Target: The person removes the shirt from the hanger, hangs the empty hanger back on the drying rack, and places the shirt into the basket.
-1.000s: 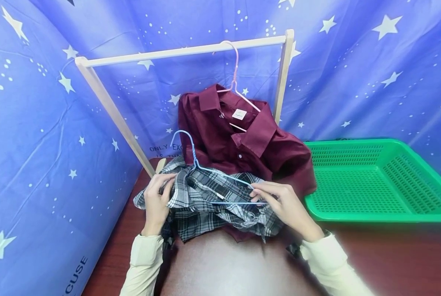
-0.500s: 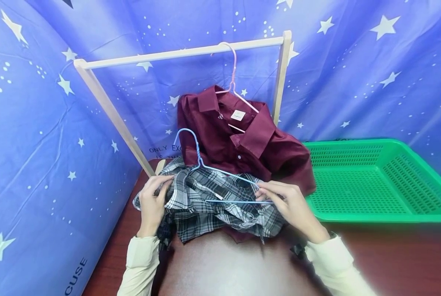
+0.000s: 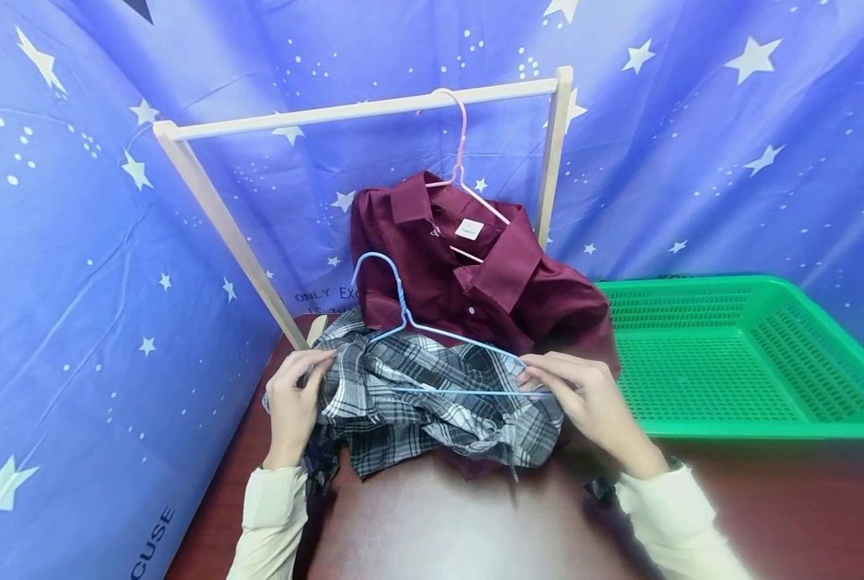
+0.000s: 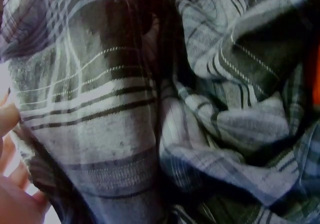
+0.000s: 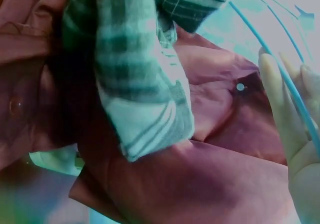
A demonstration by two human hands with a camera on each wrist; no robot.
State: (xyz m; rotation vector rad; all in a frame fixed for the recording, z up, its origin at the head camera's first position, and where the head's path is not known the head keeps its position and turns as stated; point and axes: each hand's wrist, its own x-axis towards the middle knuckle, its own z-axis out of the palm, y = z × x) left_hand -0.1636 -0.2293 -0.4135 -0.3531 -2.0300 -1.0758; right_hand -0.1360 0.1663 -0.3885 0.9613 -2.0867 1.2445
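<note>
A grey-and-black plaid shirt (image 3: 395, 443) lies bunched on the table. My left hand (image 3: 295, 407) pinches its fabric near the collar (image 3: 348, 387); the shirt's folds fill the left wrist view. A blue wire hanger (image 3: 468, 334) stands over the shirt with its hook upward, and its left end is hidden in the cloth at the collar. My right hand (image 3: 584, 399) pinches the hanger's right corner between thumb and fingers. In the right wrist view the blue wire (image 5: 287, 79) runs across that hand.
Behind, a maroon shirt (image 3: 439, 282) hangs on a pink hanger (image 3: 464, 133) from a wooden rack (image 3: 359, 107). A green mesh basket (image 3: 707, 431) stands at the right on the reddish-brown table (image 3: 432, 532). Star-printed blue curtains enclose the back and left side.
My right hand has drawn the blue hanger to the right, and its hook has moved right too. The left hand has shifted slightly left, still pinching the plaid shirt.
</note>
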